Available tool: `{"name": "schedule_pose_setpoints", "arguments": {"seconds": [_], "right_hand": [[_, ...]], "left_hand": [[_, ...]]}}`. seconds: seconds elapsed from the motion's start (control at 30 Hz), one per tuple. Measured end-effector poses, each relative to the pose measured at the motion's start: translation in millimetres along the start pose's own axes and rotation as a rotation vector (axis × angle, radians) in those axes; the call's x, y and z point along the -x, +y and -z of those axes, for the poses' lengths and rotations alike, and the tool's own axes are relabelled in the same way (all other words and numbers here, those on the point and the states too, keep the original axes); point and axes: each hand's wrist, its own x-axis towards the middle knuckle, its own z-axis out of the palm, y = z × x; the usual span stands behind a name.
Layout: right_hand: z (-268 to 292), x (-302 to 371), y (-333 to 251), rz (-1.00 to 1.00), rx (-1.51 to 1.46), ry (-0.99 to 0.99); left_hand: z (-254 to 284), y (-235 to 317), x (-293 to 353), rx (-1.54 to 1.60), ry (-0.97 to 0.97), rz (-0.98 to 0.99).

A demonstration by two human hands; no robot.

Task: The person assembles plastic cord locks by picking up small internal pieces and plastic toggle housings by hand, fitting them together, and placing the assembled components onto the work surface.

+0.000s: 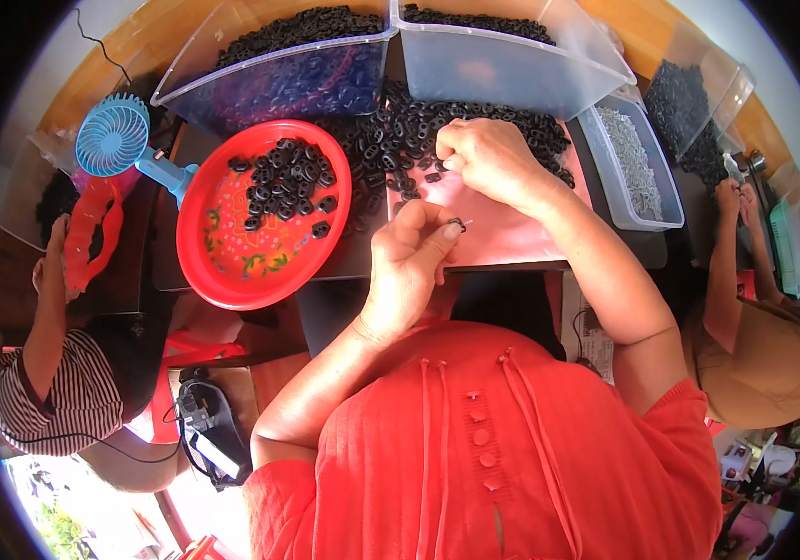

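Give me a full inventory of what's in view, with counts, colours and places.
Table: one, dark, under the work
Large bins: two, clear, back of table
Red tray: one, red, left of the hands
Pink sheet: one, pink, beneath the hands
Black pieces: uncountable, black, in bins, tray and a pile at the sheet's far edge
Tub: one, clear, right of the sheet
Metal bits: uncountable, silvery, in the tub
Fan: one, blue, beyond the tray's left
Bag: one, black, lower left
Co-workers: two, striped and brown tops, far left and right
Shirt: one, red, on the wearer
Left hand: one, bare, pinching a small black piece
Right hand: one, bare, beside the pile
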Motion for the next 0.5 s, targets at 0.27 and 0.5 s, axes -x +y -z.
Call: {"name": "schedule_pose_setpoints", "arguments": {"seconds": [0.27,0.5], "right_hand": [[7.6,-0.6,-5.8,0.098,0.035,-0.074],[17.0,8.4,-12.4,0.101,0.128,-0.103]], "left_hand": [[0.3,-0.6,0.5,-0.027,-0.006,-0.007],[-1.3,-1.2,0.9,-0.021,0.001,-0.01]]}}
